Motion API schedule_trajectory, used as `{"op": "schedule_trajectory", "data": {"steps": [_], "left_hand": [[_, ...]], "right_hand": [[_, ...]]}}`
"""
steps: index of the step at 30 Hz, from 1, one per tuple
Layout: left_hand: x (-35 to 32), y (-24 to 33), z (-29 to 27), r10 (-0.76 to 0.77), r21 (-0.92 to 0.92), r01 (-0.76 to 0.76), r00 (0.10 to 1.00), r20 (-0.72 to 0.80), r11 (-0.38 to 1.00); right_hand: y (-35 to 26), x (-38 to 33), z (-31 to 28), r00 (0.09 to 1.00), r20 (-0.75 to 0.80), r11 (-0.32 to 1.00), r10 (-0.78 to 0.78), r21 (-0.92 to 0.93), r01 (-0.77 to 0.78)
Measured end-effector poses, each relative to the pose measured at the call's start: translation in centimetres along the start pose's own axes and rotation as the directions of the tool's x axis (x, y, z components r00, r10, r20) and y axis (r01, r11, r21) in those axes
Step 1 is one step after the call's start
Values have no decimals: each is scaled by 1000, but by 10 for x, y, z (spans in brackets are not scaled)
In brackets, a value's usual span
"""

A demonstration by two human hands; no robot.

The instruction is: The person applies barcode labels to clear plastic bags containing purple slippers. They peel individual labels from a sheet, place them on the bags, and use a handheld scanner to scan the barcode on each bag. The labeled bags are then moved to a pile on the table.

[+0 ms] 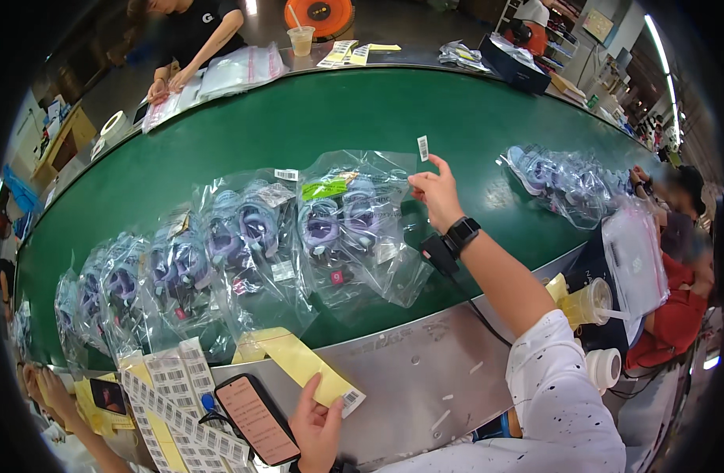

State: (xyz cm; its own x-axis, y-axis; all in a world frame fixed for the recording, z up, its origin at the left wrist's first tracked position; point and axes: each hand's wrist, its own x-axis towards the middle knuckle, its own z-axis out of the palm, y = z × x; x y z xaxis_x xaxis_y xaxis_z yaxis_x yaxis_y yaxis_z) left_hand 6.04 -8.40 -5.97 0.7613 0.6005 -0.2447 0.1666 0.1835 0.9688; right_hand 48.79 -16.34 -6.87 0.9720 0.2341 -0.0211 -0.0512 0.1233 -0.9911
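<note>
My left hand (315,430), low in the middle, pinches a yellow backing strip (299,361) with one barcode label near its end. Out over the green belt, my right hand (437,193) has a small white barcode label (423,148) at its index fingertip. Its thumb is close to the edge of a clear plastic bag (393,272); whether they touch I cannot tell. Inside that bag lies a pair of light blue and purple shoes (323,225) under a green sticker (324,189). Another bagged pair of shoes (244,225) lies to its left, with a white label on the bag's top edge.
Several more bagged shoes (122,276) line the green belt (220,126) leftward; others (563,177) lie right. Barcode sheets (173,394) and a phone (256,418) are beside my left hand. A drink cup (586,302) stands right. Co-workers are across the belt and at both sides.
</note>
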Motion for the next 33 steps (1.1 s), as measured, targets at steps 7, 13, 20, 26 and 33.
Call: {"op": "schedule_trajectory", "data": {"steps": [7, 13, 20, 26, 33], "left_hand": [[1, -5, 0, -8, 36, 8, 1000, 19, 999], [1, -4, 7, -2, -13, 2, 1000, -5, 1000], [3, -6, 14, 19, 6, -19, 1000, 19, 1000], [2, -5, 18, -4, 43, 4, 1000, -3, 999], [2, 16, 23, -155, 109, 151, 988, 21, 982]], "right_hand": [[-37, 49, -31, 998, 54, 994, 44, 100, -50], [-43, 69, -19, 829, 330, 892, 452, -193, -409], [-19, 91, -10, 714, 431, 832, 551, -351, -430], [-11, 74, 1, 832, 357, 902, 424, -255, -349], [-20, 64, -35, 935, 257, 945, 245, -280, -171]]}}
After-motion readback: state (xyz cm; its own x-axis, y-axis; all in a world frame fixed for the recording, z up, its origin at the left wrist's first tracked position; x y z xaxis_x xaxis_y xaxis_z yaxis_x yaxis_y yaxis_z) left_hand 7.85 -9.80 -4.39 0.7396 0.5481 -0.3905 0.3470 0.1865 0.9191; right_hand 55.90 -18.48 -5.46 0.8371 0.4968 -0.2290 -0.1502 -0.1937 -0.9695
